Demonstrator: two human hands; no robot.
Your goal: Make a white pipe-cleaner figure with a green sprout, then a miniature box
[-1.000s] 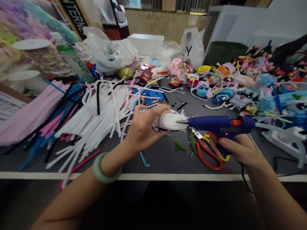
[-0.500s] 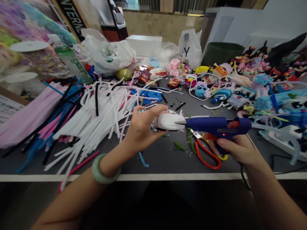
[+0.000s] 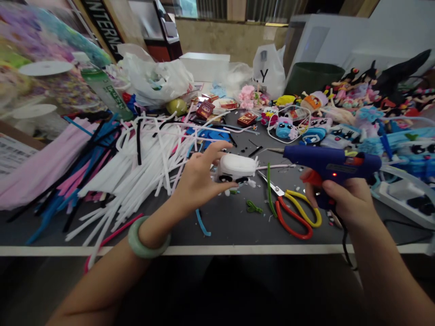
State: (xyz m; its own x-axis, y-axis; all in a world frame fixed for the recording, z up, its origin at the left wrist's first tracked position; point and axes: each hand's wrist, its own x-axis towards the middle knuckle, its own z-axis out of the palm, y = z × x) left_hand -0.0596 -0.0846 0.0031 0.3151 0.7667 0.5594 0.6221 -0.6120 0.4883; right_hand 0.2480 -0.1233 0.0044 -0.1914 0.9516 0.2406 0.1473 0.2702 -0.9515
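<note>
My left hand (image 3: 199, 174) is closed round a small white fuzzy figure (image 3: 238, 166) with black eyes on its near side, gripped between thumb and fingers. In my right hand (image 3: 346, 194) is a blue hot glue gun (image 3: 329, 163) with a lit red light, its metal nozzle pointing left and apart from the figure. A thin glue strand seems to hang near the tip. Below lie scissors (image 3: 295, 210) with red and yellow handles, a green pipe cleaner (image 3: 271, 190) by the blades, and a small green twisted loop (image 3: 253, 207).
White pipe cleaners (image 3: 136, 176) are heaped at the left, beside pink (image 3: 47, 167) and blue ones. Finished plush figures (image 3: 285, 127) crowd the right. A power strip (image 3: 404, 203) sits at the right edge. Plastic bags (image 3: 159, 81) and a green bin (image 3: 314, 79) stand behind.
The glue gun has drawn back to the right, its nozzle leaving the white figure. The figure has tipped so that its black eyes show more.
</note>
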